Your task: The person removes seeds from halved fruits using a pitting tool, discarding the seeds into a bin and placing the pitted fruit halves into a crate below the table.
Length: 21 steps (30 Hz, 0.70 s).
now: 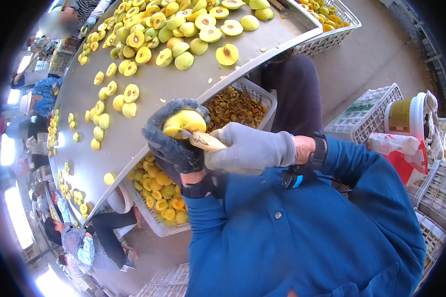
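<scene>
My left hand [171, 143], in a dark, worn glove, is closed around a yellow peach half [181, 120] above the table's front edge. My right hand [252, 148], in a grey knit glove, grips the pale handle of a pitting knife [209, 142]. Its metal tip touches the cut side of the peach; how deep it goes is hidden. Under my hands stands a crate of brown peach pits [235, 110]. Another crate, with pitted yellow peach halves [162, 190], is below the table edge to the left.
Many cut peach halves [183, 34] are heaped on the metal table [178, 81], others scattered leftward. Crates [366, 113], a white bucket [404, 116] and a red-and-white bag [399, 153] stand at the right. Co-workers sit along the left, one in a patterned top [101, 252].
</scene>
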### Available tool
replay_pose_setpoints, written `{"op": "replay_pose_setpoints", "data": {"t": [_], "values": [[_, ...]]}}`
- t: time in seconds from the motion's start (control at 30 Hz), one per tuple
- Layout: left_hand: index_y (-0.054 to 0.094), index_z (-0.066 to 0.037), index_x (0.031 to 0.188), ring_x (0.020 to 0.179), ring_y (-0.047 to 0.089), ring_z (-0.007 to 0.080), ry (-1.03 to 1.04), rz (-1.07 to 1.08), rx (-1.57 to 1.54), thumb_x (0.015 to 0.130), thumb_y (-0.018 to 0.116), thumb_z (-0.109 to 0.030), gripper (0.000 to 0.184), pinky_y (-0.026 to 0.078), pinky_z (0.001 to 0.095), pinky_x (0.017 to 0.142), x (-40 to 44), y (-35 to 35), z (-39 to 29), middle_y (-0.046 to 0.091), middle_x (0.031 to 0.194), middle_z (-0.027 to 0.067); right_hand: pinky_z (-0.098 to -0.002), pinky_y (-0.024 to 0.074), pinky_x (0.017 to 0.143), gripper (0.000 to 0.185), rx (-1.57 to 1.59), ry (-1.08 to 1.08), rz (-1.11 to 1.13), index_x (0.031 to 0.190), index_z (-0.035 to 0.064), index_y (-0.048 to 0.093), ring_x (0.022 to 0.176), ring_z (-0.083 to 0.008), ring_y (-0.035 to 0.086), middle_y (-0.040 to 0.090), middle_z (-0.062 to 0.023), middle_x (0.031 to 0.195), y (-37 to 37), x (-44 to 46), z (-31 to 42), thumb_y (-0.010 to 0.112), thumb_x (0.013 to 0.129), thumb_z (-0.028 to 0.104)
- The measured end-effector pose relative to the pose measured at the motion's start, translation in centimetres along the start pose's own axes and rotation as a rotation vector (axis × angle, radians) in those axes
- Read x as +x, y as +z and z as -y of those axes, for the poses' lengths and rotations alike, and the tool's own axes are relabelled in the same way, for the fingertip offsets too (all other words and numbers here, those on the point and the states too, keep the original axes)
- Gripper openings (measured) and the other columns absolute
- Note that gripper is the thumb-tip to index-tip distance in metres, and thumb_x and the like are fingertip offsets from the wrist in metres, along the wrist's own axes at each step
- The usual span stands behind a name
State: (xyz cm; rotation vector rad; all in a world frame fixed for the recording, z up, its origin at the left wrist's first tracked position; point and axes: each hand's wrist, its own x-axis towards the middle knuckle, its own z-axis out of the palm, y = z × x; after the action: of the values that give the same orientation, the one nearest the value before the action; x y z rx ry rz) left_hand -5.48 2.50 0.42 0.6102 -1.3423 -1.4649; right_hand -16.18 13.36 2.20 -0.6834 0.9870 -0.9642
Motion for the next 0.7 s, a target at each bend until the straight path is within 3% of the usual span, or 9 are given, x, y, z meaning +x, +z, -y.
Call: {"op": "replay_pose_setpoints", "data": {"t": [0.13, 0.23, 0.27, 0.37, 0.4, 0.5, 0.6, 0.7], "values": [[0.059, 0.002, 0.105, 0.067, 0.064, 0.0294, 0.036, -0.025, 0.104, 0.097, 0.028, -0.066, 0.074, 0.056, 0.0387, 0.057, -0.2, -0.1, 1.2, 0.064, 0.085, 0.0180, -0.0249, 0.0349, 0.038, 0.023, -0.027, 0.119, -0.013, 0.080, 0.0027, 0.061, 0.043, -0.0087, 0.048, 0.052, 0.0006, 0.057, -0.1, -0.8, 1.4, 0.061, 0.088, 0.024], [0.059, 0.001, 0.104, 0.068, 0.064, 0.0294, 0.062, -0.089, 0.047, 0.098, 0.029, -0.064, 0.072, 0.057, 0.0392, 0.057, -0.4, 0.6, 0.7, 0.065, 0.084, 0.0178, -0.0241, 0.0340, 0.037, 0.020, 0.144, 0.063, 0.066, 0.080, 0.0036, 0.061, 0.043, -0.0067, 0.047, 0.051, 0.0022, 0.057, -0.1, -0.7, 0.9, 0.061, 0.088, 0.021], [0.062, 0.004, 0.096, 0.071, 0.066, 0.0262, 0.049, -0.081, 0.060, 0.102, 0.027, -0.055, 0.068, 0.056, 0.0360, 0.067, -0.3, 0.2, 0.9, 0.067, 0.083, 0.0165, -0.0309, 0.0402, 0.041, 0.021, 0.029, 0.045, -0.004, 0.082, 0.0011, 0.061, 0.043, -0.0168, 0.052, 0.056, -0.0065, 0.057, 0.1, -0.2, 0.6, 0.060, 0.089, 0.021], [0.065, 0.004, 0.094, 0.076, 0.067, 0.0252, 0.153, 0.255, 0.434, 0.103, 0.033, -0.047, 0.061, 0.054, 0.0361, 0.075, 0.8, -2.4, -0.1, 0.069, 0.086, 0.0148, -0.0394, 0.0468, 0.051, 0.024, -0.568, -0.390, -0.245, 0.087, -0.0023, 0.060, 0.052, -0.0330, 0.059, 0.061, -0.0201, 0.064, -0.7, 1.0, -1.2, 0.061, 0.089, 0.022], [0.065, 0.004, 0.094, 0.077, 0.067, 0.0248, 0.117, 0.252, 0.408, 0.103, 0.033, -0.047, 0.060, 0.054, 0.0357, 0.075, 0.7, -2.5, -0.1, 0.070, 0.087, 0.0146, -0.0435, 0.0490, 0.062, 0.027, -0.601, -0.318, -0.200, 0.092, -0.0042, 0.060, 0.067, -0.0423, 0.062, 0.061, -0.0275, 0.074, -1.1, 1.1, -1.3, 0.062, 0.089, 0.023], [0.066, 0.004, 0.093, 0.079, 0.067, 0.0234, 0.013, 0.249, 0.350, 0.103, 0.036, -0.044, 0.058, 0.053, 0.0344, 0.077, 0.4, -3.6, -0.2, 0.070, 0.088, 0.0140, -0.0419, 0.0495, 0.063, 0.026, -0.742, -0.272, -0.227, 0.094, -0.0039, 0.061, 0.071, -0.0414, 0.064, 0.062, -0.0265, 0.075, -0.4, 1.8, -1.7, 0.063, 0.087, 0.021], [0.063, 0.003, 0.095, 0.074, 0.066, 0.0258, -0.146, 0.012, 0.005, 0.102, 0.033, -0.052, 0.063, 0.055, 0.0371, 0.071, -0.4, -2.8, 1.5, 0.068, 0.084, 0.0164, -0.0395, 0.0497, 0.064, 0.026, -0.550, -0.368, -0.254, 0.095, -0.0040, 0.061, 0.069, -0.0368, 0.064, 0.062, -0.0258, 0.074, 0.5, 3.1, -2.9, 0.063, 0.087, 0.021], [0.061, 0.001, 0.100, 0.068, 0.063, 0.0272, -0.179, -0.091, -0.259, 0.100, 0.030, -0.059, 0.067, 0.055, 0.0394, 0.064, -1.0, -2.7, 3.4, 0.065, 0.081, 0.0174, -0.0333, 0.0494, 0.062, 0.023, -0.248, -0.268, -0.131, 0.098, -0.0031, 0.061, 0.068, -0.0199, 0.065, 0.065, -0.0155, 0.073, 0.7, 3.6, -3.9, 0.063, 0.089, 0.019]]}}
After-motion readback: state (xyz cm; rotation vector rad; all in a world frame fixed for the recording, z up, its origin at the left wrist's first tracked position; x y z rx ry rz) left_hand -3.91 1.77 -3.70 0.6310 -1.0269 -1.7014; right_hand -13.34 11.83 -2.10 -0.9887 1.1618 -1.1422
